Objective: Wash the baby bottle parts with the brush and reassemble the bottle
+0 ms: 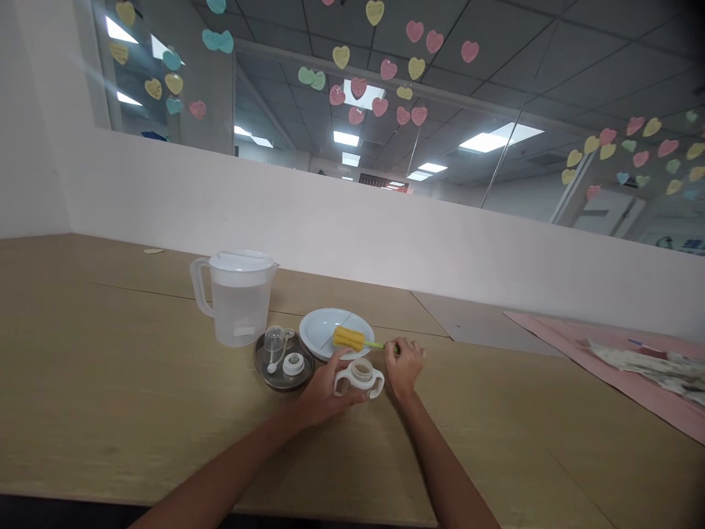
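My left hand (329, 393) is closed round a baby bottle (362, 372) with white side handles and an uncovered mouth. In my right hand (405, 361) is a bottle brush (349, 338) with a yellow sponge head and a green handle. The sponge head points left, over a white plate (315, 328), behind the bottle and apart from its mouth. Left of my left hand sits a round metal tray (286, 381). It carries a clear cap (274, 339), a white collar with a nipple (293, 364) and a thin straw piece (280, 360).
A lidded translucent pitcher (242, 301) of clear liquid stands behind the tray, its handle to the left. At the far right, a crumpled cloth (650, 367) and a pen lie on a pink sheet (584, 342). A white wall (352, 228) below windows borders the table's back.
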The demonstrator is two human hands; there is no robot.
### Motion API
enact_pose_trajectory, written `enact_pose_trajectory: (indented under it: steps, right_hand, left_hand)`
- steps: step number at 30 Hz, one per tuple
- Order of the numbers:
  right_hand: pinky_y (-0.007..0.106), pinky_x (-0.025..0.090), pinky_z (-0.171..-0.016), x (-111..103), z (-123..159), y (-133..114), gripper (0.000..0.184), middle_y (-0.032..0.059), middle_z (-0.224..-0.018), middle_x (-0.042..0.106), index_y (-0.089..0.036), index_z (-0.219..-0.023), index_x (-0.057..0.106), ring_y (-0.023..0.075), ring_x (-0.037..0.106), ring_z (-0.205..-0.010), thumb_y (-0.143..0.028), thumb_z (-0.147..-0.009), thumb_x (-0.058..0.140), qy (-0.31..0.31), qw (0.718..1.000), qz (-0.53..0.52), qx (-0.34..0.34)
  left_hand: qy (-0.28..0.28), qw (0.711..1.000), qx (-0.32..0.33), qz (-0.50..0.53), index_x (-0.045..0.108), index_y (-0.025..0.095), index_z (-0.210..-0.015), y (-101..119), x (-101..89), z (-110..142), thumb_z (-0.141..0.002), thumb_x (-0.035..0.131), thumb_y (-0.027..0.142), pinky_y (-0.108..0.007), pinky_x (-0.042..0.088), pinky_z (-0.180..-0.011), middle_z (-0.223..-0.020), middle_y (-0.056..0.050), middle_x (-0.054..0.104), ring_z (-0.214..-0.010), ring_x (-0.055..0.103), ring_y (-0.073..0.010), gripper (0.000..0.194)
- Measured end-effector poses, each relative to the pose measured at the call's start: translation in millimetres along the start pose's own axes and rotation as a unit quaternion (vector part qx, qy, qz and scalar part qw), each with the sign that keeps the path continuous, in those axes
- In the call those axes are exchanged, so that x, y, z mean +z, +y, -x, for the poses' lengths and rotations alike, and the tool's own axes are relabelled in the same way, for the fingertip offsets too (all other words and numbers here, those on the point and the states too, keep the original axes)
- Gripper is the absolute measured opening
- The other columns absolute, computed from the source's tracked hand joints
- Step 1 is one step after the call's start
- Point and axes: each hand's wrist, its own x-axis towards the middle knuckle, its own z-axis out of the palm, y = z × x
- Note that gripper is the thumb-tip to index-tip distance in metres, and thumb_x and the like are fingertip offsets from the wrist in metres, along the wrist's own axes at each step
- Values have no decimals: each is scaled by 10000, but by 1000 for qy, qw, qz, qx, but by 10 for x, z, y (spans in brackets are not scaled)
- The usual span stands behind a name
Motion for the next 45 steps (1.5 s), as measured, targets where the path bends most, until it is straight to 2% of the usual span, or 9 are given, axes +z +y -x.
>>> enact_pose_trajectory:
  steps: [3, 5, 8, 12, 18, 28, 36, 40, 45]
  right_hand:
    - [307, 246, -664, 15, 2, 9, 270, 59, -651, 593, -179, -620, 561, 199, 447, -671, -238, -813, 382, -16, 999, -15, 27]
    - [308, 256, -668, 35, 4, 25, 303, 73, -690, 605, -173, -662, 578, 206, 457, -689, -267, -839, 351, -32, 998, -28, 52]
    - [305, 269, -663, 72, 6, 55, 350, 87, -725, 612, -165, -723, 595, 216, 471, -711, -341, -871, 330, -50, 994, -39, 93]
    - [302, 280, -656, 97, 6, 56, 373, 95, -740, 608, -168, -740, 589, 225, 474, -724, -431, -869, 356, -59, 989, -58, 125]
    - [291, 305, -667, 27, -18, -21, 352, 67, -735, 578, -177, -746, 559, 210, 475, -740, -454, -861, 375, -54, 985, -115, 117]
    - [265, 351, -642, -71, -23, -123, 320, 36, -740, 550, -175, -763, 545, 169, 483, -718, -459, -842, 419, -63, 966, -235, 91]
    - [300, 353, -714, -159, -35, -150, 224, 43, -736, 545, -173, -747, 559, 176, 480, -747, -378, -821, 511, -3, 990, -133, -51]
    - [318, 355, -717, -210, -20, -147, 150, 52, -757, 557, -175, -766, 573, 178, 485, -744, -320, -802, 552, 33, 989, -84, -113]
    - [324, 367, -684, -194, 28, -210, 99, 55, -792, 553, -183, -859, 577, 176, 487, -746, -251, -786, 576, 70, 969, -111, -207]
  left_hand:
    - [-9, 999, -35, 31, 539, 178, -1135, 0, 6, -23, -674, 682, 401, -300, 484, -773, -996, -53, 673, -892, 616, -211, 532]
    - [18, 998, -48, 20, 579, 168, -1082, -13, -13, -34, -655, 695, 401, -280, 490, -714, -895, -33, 690, -820, 624, -199, 501]
    - [117, 992, -44, -31, 527, 190, -1156, -63, -96, -44, -617, 720, 409, -257, 494, -671, -904, -16, 691, -780, 625, -181, 612]
    - [269, 954, 6, -131, 500, 202, -1187, -174, -280, -67, -645, 688, 434, -292, 489, -792, -1047, -51, 660, -931, 610, -210, 618]
    - [372, 893, 31, -251, 499, 219, -1194, -211, -488, -123, -756, 589, 459, -359, 428, -915, -1162, -77, 598, -1057, 547, -236, 507]
    - [315, 847, 61, -424, 541, 263, -1192, -145, -567, -126, -839, 484, 444, -387, 347, -953, -1217, -84, 560, -1109, 500, -248, 401]
    - [266, 837, 52, -476, 536, 319, -1213, -161, -582, -104, -841, 499, 298, -398, 310, -971, -1256, -69, 532, -1163, 447, -251, 374]
    - [270, 813, 96, -507, 569, 353, -1174, -218, -576, -99, -823, 502, 208, -410, 309, -956, -1227, -68, 549, -1126, 468, -258, 386]
    - [283, 767, 223, -531, 607, 366, -1118, -276, -525, -105, -816, 529, 189, -398, 319, -947, -1155, -61, 592, -1078, 497, -237, 359]
